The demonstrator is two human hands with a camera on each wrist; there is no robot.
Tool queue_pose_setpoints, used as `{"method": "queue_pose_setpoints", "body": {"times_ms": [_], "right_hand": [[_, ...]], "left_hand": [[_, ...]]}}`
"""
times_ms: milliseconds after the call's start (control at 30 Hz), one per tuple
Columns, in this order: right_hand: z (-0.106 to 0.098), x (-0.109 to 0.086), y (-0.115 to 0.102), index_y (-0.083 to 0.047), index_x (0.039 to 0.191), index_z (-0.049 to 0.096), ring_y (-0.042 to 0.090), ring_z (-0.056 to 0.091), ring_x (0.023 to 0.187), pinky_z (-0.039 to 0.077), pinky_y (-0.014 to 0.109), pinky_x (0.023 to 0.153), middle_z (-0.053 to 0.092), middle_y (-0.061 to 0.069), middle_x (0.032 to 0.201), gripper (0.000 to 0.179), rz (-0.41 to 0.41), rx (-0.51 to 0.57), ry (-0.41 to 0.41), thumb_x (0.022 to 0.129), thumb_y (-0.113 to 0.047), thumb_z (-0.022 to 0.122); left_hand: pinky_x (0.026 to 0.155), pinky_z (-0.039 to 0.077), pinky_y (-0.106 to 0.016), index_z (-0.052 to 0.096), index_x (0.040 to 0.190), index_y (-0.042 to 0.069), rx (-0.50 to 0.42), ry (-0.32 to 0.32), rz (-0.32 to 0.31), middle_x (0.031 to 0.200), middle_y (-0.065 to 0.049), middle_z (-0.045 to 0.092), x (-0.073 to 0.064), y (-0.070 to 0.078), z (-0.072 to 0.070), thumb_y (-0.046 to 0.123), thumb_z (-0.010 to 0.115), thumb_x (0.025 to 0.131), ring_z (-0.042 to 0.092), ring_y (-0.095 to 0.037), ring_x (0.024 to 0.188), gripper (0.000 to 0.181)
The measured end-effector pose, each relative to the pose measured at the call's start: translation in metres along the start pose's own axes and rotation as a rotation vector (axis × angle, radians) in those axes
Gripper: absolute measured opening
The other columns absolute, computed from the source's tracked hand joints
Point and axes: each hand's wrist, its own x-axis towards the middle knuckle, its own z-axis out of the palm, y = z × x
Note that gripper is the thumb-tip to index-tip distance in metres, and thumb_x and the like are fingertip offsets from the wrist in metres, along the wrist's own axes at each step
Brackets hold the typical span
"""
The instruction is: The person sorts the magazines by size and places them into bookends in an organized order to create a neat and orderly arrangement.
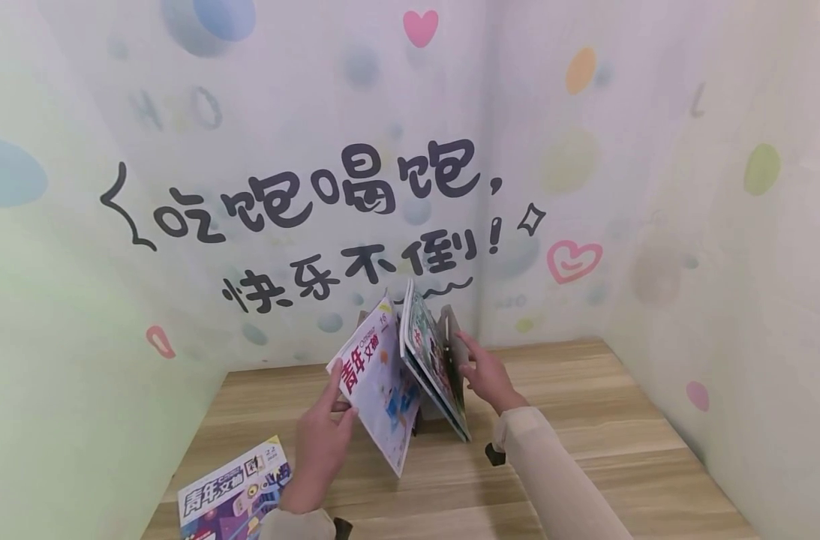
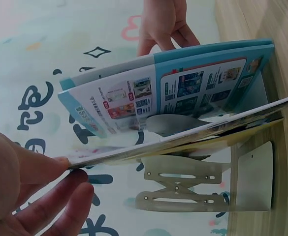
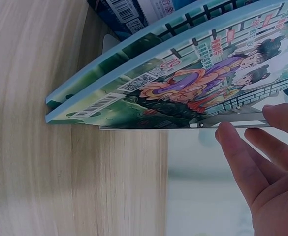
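Observation:
My left hand (image 1: 322,442) pinches the edge of a pale magazine (image 1: 382,409) with red title characters, which leans tilted at the rack's left side. Beside it, two blue-edged magazines (image 2: 203,83) stand close together, and the front cover (image 3: 203,78) carries drawn figures. A grey metal bookend (image 2: 183,184) with crossed bars and an end plate (image 2: 256,177) stands around them. At its right end, my right hand (image 1: 488,375) touches the upright plate (image 1: 455,345) with extended fingers (image 3: 240,157).
Another magazine (image 1: 230,495), purple with a white title band, lies flat at the table's front left. The wooden table (image 1: 585,420) meets printed walls (image 1: 301,97) at the back and sides. A dark blue cover with a barcode (image 3: 116,17) shows behind the standing magazines.

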Motion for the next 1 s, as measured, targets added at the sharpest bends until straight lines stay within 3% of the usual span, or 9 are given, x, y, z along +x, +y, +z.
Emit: {"method": "queue_pose_setpoints", "body": {"times_ms": [267,400,533,667,867,1000], "right_hand": [[0.000,0.000,0.001,-0.028,0.149,0.037,0.031,0.067,0.085,0.056,0.032,0.058,0.054,0.031,0.129,0.067,-0.012,0.001,0.007,0.093,0.000,0.060],[0.000,0.000,0.001,-0.029,0.149,0.037,0.030,0.067,0.081,0.056,0.031,0.057,0.054,0.032,0.129,0.068,-0.017,0.004,0.006,0.093,0.000,0.060],[0.000,0.000,0.001,-0.028,0.150,0.037,0.028,0.067,0.078,0.056,0.031,0.057,0.054,0.032,0.129,0.069,-0.022,-0.003,0.004,0.092,0.001,0.061],[0.000,-0.001,0.000,-0.027,0.150,0.037,0.031,0.067,0.085,0.056,0.031,0.057,0.053,0.032,0.130,0.068,-0.016,-0.004,0.004,0.092,0.001,0.060],[0.001,-0.002,-0.001,-0.026,0.150,0.037,0.034,0.066,0.091,0.056,0.032,0.057,0.053,0.031,0.131,0.068,-0.006,0.008,0.004,0.092,0.001,0.060],[0.001,-0.002,-0.001,-0.027,0.150,0.037,0.035,0.065,0.093,0.056,0.031,0.057,0.054,0.031,0.130,0.068,0.000,0.013,0.007,0.092,0.001,0.059]], "left_hand": [[0.040,0.034,-0.024,0.037,0.151,0.019,0.094,0.066,0.032,0.083,-0.007,0.072,0.008,0.015,0.006,0.001,0.073,0.082,0.058,-0.012,0.057,0.080],[0.041,0.035,-0.023,0.038,0.151,0.018,0.096,0.086,0.057,0.083,-0.007,0.072,0.013,0.017,0.010,0.002,0.074,0.081,0.060,-0.014,0.058,0.080],[0.043,0.038,-0.023,0.037,0.151,0.017,0.093,0.093,0.090,0.085,-0.009,0.072,0.019,0.018,0.014,0.000,0.074,0.080,0.064,-0.016,0.064,0.082],[0.042,0.037,-0.024,0.037,0.151,0.017,0.102,0.096,0.109,0.083,-0.009,0.072,0.026,0.019,0.018,-0.001,0.073,0.080,0.056,-0.013,0.054,0.082],[0.041,0.036,-0.026,0.037,0.151,0.018,0.102,0.082,0.090,0.075,-0.009,0.068,0.032,0.019,0.023,-0.001,0.071,0.080,0.043,-0.011,0.047,0.081],[0.044,0.038,-0.026,0.037,0.151,0.018,0.108,0.073,0.090,0.078,-0.013,0.068,0.036,0.018,0.027,-0.002,0.072,0.079,0.045,-0.013,0.050,0.083]]}}
